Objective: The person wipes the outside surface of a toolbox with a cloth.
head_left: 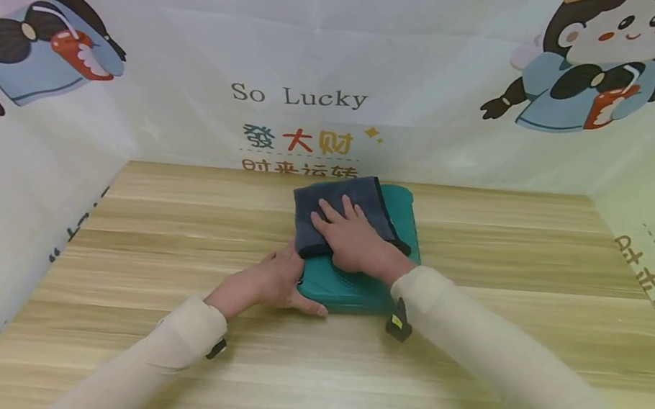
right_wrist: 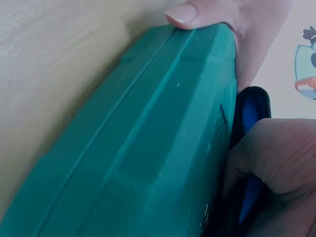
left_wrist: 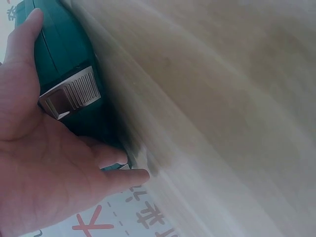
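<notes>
A teal plastic case (head_left: pixel 381 291) lies flat near the back edge of the table, its side showing a metal latch (left_wrist: pixel 74 92) in the left wrist view. Over its top is spread a folded dark blue cloth (head_left: pixel 314 220) with black edging. My left hand (head_left: pixel 271 279) holds the case at its left front corner, the thumb round on the front face and the fingers along the left side. With fingers spread, my right hand (head_left: pixel 354 238) presses on the cloth. The right wrist view shows the case's front face (right_wrist: pixel 148 133) and blue cloth beside the right thumb.
The wooden table (head_left: pixel 296 382) reaches from the back wall to the near side. White printed sheets (head_left: pixel 203 14) stand behind it and along both sides. Small dark wrist cameras hang under both sleeves, one (head_left: pixel 399 323) close to the front of the case.
</notes>
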Available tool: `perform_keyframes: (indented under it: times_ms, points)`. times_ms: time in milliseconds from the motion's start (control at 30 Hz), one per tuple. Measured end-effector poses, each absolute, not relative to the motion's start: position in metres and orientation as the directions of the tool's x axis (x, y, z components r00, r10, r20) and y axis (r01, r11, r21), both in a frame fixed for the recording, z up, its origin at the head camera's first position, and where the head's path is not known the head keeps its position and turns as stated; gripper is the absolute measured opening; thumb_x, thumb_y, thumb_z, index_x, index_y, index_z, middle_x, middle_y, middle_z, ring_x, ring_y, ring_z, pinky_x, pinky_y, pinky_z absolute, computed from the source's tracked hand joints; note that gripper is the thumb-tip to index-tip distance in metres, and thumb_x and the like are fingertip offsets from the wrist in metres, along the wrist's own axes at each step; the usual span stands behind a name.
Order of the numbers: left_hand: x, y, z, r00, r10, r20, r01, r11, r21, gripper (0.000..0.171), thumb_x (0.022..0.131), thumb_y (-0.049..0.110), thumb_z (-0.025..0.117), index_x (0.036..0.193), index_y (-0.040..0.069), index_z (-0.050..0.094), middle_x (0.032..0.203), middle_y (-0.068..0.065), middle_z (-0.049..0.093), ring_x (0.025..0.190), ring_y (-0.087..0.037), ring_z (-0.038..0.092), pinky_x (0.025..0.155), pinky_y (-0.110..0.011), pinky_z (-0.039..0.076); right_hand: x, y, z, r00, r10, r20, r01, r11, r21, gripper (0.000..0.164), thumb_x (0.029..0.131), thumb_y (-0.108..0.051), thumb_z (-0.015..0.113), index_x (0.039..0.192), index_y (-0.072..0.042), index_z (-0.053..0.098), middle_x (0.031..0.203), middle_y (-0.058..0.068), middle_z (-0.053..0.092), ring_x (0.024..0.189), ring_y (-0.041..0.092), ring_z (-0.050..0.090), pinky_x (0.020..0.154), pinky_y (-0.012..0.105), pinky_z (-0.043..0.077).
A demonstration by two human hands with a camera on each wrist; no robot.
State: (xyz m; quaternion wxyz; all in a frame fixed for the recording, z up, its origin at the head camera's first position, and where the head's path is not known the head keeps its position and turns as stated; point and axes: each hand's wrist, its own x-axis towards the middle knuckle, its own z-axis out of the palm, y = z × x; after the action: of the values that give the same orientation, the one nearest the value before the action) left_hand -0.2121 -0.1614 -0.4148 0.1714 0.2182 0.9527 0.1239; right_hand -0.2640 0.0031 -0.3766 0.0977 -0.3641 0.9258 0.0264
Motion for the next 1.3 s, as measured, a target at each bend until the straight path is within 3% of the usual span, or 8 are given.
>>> perform_keyframes:
  times_ms: [533,800,1000,1167,1300]
  points:
    - [-0.209,-0.164,-0.414,-0.831,0.493,-0.256,0.389,0.845,0.366,0.119,0.070,0.071,0.060,0.147,0.005,-0.003,0.150,-0.021,0.004,0.135,-0.032,0.011,0.100,-0.059,0.020,-0.257,0.011,-0.382,-0.645,-0.746,-0.165,-0.744,0.663,-0.083,0.066,0.085,0.003,0.047,0.146,-0.012,0.025,0.152,0.006,0.015,0.134,0.040,-0.001,0.107,0.047,0.008]
    - [-0.208,-0.165,-0.415,-0.833,0.510,-0.213,0.397,0.821,0.410,0.122,0.069,0.068,0.065,0.147,0.010,-0.009,0.151,-0.018,0.004,0.135,-0.030,0.012,0.099,-0.060,0.022,-0.258,0.029,-0.384,-0.502,-0.860,-0.088,-0.822,0.507,-0.261,0.072,0.080,0.015,0.042,0.145,-0.010,0.027,0.150,0.005,0.023,0.135,0.035,0.000,0.107,0.044,0.003]
    - [-0.208,-0.162,-0.414,-0.845,0.481,-0.234,0.358,0.833,0.421,0.126,0.068,0.066,0.066,0.144,0.007,-0.015,0.151,-0.019,0.000,0.136,-0.029,0.008,0.100,-0.059,0.020,-0.261,0.052,-0.387,-0.384,-0.923,0.023,-0.858,0.348,-0.377,0.078,0.073,0.020,0.041,0.144,-0.010,0.030,0.149,0.005,0.025,0.136,0.034,0.003,0.107,0.044,0.005]
    - [-0.207,-0.160,-0.413,-0.849,0.456,-0.268,0.335,0.855,0.395,0.127,0.069,0.068,0.065,0.143,0.003,-0.016,0.151,-0.020,0.002,0.135,-0.029,0.011,0.101,-0.058,0.020,-0.265,0.066,-0.387,-0.344,-0.936,0.070,-0.878,0.295,-0.376,0.081,0.070,0.020,0.042,0.144,-0.012,0.032,0.149,0.007,0.025,0.136,0.034,0.008,0.107,0.045,0.009]
    - [-0.208,-0.160,-0.414,-0.854,0.429,-0.294,0.304,0.871,0.387,0.130,0.068,0.071,0.062,0.141,0.003,-0.022,0.151,-0.017,-0.002,0.136,-0.026,0.009,0.102,-0.056,0.018,-0.266,0.075,-0.388,-0.351,-0.932,0.092,-0.882,0.296,-0.368,0.083,0.069,0.021,0.043,0.144,-0.012,0.032,0.149,0.007,0.025,0.135,0.035,0.010,0.107,0.045,0.011]
